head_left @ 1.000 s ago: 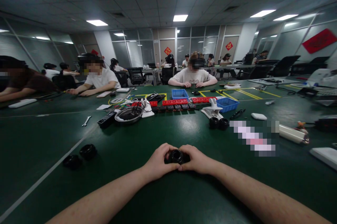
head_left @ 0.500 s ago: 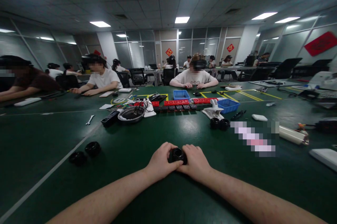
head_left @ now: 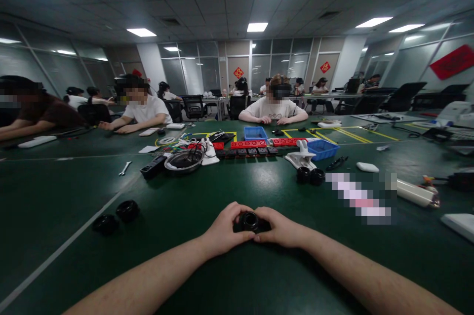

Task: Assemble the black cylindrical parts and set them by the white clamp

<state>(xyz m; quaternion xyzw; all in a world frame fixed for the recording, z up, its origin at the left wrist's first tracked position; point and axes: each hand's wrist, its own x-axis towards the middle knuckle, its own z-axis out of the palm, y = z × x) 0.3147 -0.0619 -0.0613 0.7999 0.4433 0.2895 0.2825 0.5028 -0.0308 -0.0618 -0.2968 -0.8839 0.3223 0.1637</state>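
Observation:
Both of my hands meet over the green table (head_left: 237, 186) near its front edge. Between them sits a small black round part (head_left: 249, 220) with a hole in its top. My left hand (head_left: 223, 230) grips its left side and my right hand (head_left: 281, 228) grips its right side, fingers curled around it. Most of the part's body is hidden by my fingers. Two more black round parts (head_left: 116, 216) lie on the table to my left, apart from my hands. Another pair of black round parts (head_left: 310, 175) stands further back on the right.
Mid-table lie a round metal dish (head_left: 184, 161), red and black strips (head_left: 252, 147), two blue bins (head_left: 320, 148), a white holder (head_left: 300, 156), a wrench (head_left: 123, 168) and a white tube (head_left: 416, 193). Several people sit across the table and at the left.
My hands have stayed together on the black part, with my right fingers shifting slightly around it. The view has moved a little.

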